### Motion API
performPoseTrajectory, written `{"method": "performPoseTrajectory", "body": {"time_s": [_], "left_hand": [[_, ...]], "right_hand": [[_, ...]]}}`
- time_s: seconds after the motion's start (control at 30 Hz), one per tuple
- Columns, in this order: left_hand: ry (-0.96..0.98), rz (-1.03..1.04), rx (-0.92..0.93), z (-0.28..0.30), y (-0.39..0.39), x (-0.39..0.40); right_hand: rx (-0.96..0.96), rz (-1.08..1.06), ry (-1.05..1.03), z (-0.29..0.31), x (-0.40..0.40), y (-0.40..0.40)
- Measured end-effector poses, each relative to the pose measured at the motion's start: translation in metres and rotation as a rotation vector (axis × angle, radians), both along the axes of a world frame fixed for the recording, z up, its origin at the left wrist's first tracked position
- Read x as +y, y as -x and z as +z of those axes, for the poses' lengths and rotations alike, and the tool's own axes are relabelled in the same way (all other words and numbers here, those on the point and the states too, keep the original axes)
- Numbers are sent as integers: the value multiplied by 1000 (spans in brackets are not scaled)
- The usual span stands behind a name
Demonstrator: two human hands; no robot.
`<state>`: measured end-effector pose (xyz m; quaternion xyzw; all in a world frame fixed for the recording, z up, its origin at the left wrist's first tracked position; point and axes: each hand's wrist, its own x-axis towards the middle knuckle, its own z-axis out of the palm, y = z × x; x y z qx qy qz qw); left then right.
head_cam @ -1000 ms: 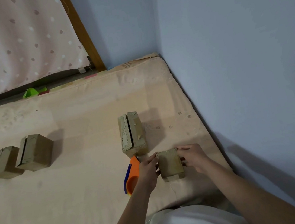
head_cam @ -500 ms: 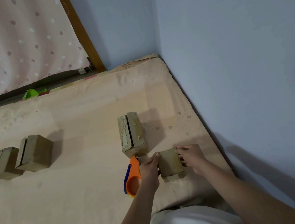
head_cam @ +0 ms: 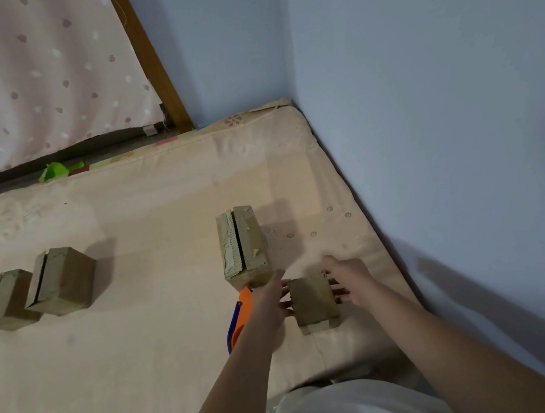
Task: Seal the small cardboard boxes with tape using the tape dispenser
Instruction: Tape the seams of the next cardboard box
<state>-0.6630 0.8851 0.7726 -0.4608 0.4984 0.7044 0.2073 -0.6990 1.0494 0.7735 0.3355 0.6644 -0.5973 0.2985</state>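
Observation:
A small cardboard box [head_cam: 313, 302] stands on the beige mattress [head_cam: 143, 340] close to me, its top flaps down. My left hand [head_cam: 270, 303] is at its left side and my right hand [head_cam: 349, 277] at its right side. Both have fingers spread, with fingertips touching the box walls. The orange and blue tape dispenser [head_cam: 239, 315] lies on the mattress just left of the box, partly hidden under my left hand and forearm. A taller box [head_cam: 243, 243] with a torn top slit stands just behind.
Two more small boxes [head_cam: 60, 281] [head_cam: 3, 299] stand at the left, with another cut off by the frame edge. A blue wall [head_cam: 424, 121] runs along the mattress's right edge. A green scrap [head_cam: 56, 170] lies beyond the far edge, under a dotted curtain [head_cam: 29, 81].
Both hands have shifted slightly away from me along the box sides and their fingers have loosened and spread. My left thumb has lifted off the box top. The box has stayed in place.

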Motion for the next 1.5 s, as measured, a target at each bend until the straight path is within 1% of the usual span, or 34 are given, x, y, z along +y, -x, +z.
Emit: {"method": "performPoseTrajectory", "body": {"time_s": [0.1, 0.2, 0.3, 0.43, 0.6, 0.7, 0.8, 0.87, 0.97, 1.1, 1.23, 1.33, 1.5], "left_hand": [[60, -61, -32, 8, 8, 2], [85, -93, -30, 13, 6, 1], [64, -67, 29, 13, 0, 0], [49, -47, 128, 4, -8, -5], [151, -128, 218, -6, -19, -7], [272, -169, 221, -10, -20, -1], [411, -177, 161, -7, -16, 16], [464, -147, 124, -1, -13, 30], [506, -129, 99, 2, -10, 40], [489, -112, 68, 4, -11, 36], [411, -105, 67, 7, -15, 29], [363, -83, 78, 9, -17, 27], [321, -80, 52, 11, -17, 26]], "right_hand": [[-24, 72, -57, -1, -5, 10], [-55, 151, -51, 11, -8, 11], [-46, 204, -48, 14, -3, 9], [-11, 189, -20, 14, 4, 3], [112, 210, -19, 7, 7, -8], [178, 206, -119, 2, 3, -12], [260, 239, -301, 1, -5, -16], [273, 267, -389, 4, -14, -18], [266, 280, -458, 7, -23, -20], [235, 245, -498, 7, -28, -19], [191, 194, -435, 7, -26, -17], [180, 113, -367, 6, -23, -16], [164, 92, -350, 9, -20, -17]]}}
